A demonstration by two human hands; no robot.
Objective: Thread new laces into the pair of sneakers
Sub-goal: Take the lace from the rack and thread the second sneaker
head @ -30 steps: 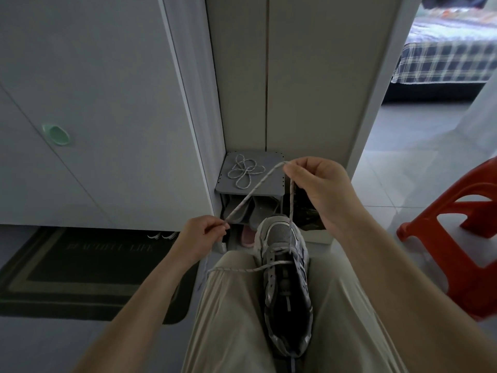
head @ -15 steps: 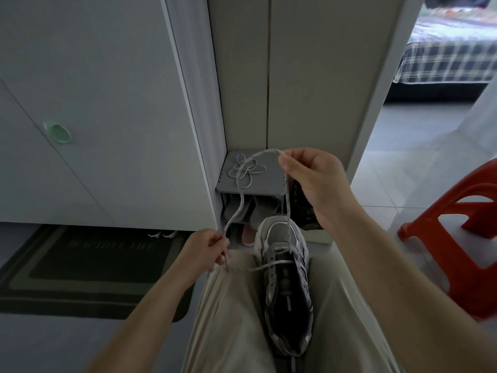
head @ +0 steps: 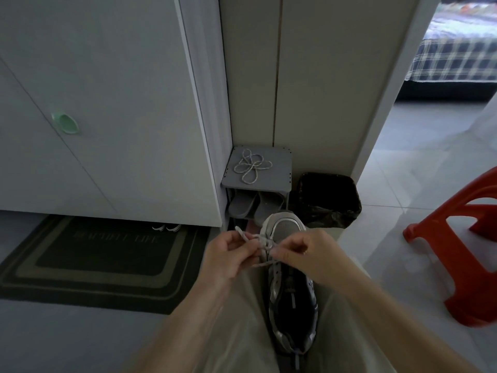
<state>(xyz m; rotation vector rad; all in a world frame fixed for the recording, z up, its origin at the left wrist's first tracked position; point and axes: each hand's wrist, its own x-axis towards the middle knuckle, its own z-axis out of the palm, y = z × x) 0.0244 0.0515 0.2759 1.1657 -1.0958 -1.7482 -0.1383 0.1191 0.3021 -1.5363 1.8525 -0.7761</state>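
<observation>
A grey and silver sneaker lies between my knees, toe pointing away from me. A white lace runs through its front eyelets. My left hand pinches one lace end just left of the toe. My right hand pinches the other part of the lace over the front eyelets. Both hands sit close together at the toe. A second lace lies coiled on top of a small grey shoe rack ahead.
Grey slippers sit inside the rack. A black bin stands right of it. A red plastic stool is at the right. A dark doormat lies at the left under a white door.
My right hand has come down from in front of the rack to the sneaker's toe. The left hand moved right to meet it. The lace, earlier stretched high, is now bunched low.
</observation>
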